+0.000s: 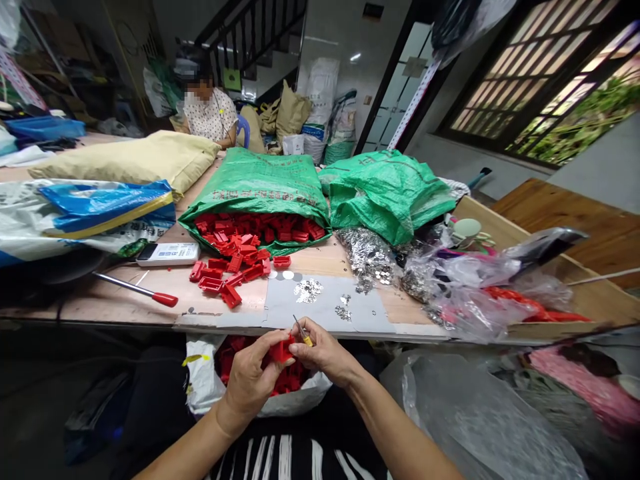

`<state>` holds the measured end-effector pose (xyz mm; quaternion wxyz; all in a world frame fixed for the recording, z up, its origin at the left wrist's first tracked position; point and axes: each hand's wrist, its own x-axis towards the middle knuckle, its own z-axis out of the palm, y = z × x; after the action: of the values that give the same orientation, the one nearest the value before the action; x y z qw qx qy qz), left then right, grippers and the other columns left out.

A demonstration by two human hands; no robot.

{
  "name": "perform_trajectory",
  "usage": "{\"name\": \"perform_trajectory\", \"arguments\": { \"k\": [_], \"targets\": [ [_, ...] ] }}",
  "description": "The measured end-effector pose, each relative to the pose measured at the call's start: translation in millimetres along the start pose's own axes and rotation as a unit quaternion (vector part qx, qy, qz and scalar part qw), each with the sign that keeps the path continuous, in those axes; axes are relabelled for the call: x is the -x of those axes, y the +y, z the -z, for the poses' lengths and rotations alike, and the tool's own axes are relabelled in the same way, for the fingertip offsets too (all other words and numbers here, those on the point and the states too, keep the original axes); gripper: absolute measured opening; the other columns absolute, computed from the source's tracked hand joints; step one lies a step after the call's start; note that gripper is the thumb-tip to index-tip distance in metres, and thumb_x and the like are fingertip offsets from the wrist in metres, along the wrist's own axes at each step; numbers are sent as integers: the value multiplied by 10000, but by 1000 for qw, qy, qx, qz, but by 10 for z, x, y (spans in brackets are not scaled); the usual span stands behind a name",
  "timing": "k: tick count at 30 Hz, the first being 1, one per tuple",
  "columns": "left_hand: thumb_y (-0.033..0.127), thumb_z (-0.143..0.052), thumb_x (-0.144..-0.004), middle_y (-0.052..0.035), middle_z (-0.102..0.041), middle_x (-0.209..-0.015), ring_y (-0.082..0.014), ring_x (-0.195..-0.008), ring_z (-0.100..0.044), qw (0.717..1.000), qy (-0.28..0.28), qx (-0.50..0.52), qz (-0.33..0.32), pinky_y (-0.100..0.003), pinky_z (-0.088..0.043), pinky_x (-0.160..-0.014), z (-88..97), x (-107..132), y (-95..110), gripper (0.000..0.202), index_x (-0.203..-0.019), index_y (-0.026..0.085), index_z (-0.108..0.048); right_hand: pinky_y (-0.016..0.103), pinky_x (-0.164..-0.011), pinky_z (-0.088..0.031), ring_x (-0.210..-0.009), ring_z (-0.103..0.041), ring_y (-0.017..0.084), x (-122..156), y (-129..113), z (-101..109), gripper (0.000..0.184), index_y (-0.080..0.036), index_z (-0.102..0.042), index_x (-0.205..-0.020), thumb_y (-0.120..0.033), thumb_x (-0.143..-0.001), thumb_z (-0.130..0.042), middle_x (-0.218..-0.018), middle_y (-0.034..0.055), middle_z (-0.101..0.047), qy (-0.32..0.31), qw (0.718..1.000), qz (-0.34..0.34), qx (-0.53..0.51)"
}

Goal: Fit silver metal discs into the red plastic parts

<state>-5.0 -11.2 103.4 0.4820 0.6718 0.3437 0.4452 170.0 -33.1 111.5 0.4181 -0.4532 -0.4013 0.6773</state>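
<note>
My left hand (253, 372) is closed around a red plastic part (281, 349), held just below the table's front edge. In my right hand (320, 350) is a small pointed tool (303, 333) with a yellow handle and a thin dark tip, and its fingers also come against the red part. Under both hands a white sack (200, 383) lies open, with more red parts in it. Ahead on the table, small silvery metal pieces (308, 291) lie on a grey sheet (280, 310). Beside the sheet is a pile of loose red parts (233, 267).
A green sack (265, 177) spills red parts onto the table. Right of it are another green sack (390, 190), a bag of metal pieces (370, 257) and a wooden tray (545, 267). A red-handled rod (163, 299) lies left. Across the table sits a person (213, 113).
</note>
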Motion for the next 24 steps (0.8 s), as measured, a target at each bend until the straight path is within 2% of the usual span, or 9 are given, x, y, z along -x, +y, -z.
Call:
{"name": "perform_trajectory", "arguments": {
  "k": [7,12,19,24],
  "targets": [
    [172,-711,-713,-42,-731,-1059,-250,-1000,-669,999,-22,33,18,-344,-482,-939,-5,-7,-40,327,-1015,296,-723,183,-433,-168,-451,-308,34,49,47,28,480,-205,-439,-913,-461,-668,-762,-603,-102,-406,-9,999,-21,-27],
    [207,-711,-733,-61,-732,-1035,-241,-964,-677,989,-69,111,71,-339,-509,-892,28,-39,-101,275,-1006,236,-692,182,-425,-151,-436,-266,20,25,121,57,465,-204,-434,-894,-398,-657,-785,-596,-106,-394,-20,996,-30,-80],
    [215,-754,-696,-61,-730,-1009,-198,-933,-677,963,-33,230,136,-298,-521,-866,42,-40,-218,303,-973,177,-638,166,-407,-171,-414,-252,16,-35,137,-4,434,-214,-417,-880,-392,-694,-766,-570,-118,-391,-27,996,17,-88],
    [204,-752,-704,-58,-730,-1030,-186,-944,-680,959,-21,248,137,-291,-520,-882,46,-72,-244,306,-980,178,-624,174,-427,-219,-437,-331,43,-126,0,74,406,-217,-441,-927,-462,-736,-702,-592,-97,-441,-37,999,11,20]
  ]
}}
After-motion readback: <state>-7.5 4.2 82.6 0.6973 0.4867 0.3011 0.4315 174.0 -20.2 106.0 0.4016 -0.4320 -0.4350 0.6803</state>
